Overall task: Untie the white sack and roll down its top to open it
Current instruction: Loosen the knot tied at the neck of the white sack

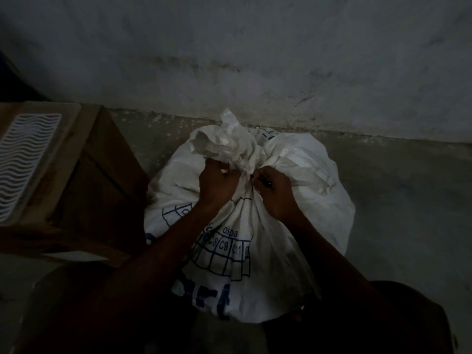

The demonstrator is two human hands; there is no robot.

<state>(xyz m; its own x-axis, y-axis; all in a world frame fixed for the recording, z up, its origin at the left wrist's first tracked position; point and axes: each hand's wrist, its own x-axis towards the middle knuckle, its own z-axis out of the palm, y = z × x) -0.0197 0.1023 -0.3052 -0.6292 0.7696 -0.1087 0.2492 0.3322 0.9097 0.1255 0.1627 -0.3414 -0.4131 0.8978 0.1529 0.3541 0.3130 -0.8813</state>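
Observation:
A full white sack (301,200) with blue printing stands on the floor against the wall, in the middle of the head view. Its top is gathered into a bunched neck (229,141) that sticks up and flops back. My left hand (217,185) grips the gathered fabric at the neck from the left. My right hand (275,195) pinches a thin dark tie (260,181) at the neck from the right. Both hands touch the sack close together. The light is dim, so the knot itself is hard to make out.
A brown cardboard box (102,175) stands close on the sack's left, with a white wavy-patterned grille (25,159) lying on top. A stained grey wall (255,60) runs behind. Bare concrete floor (396,200) lies to the right.

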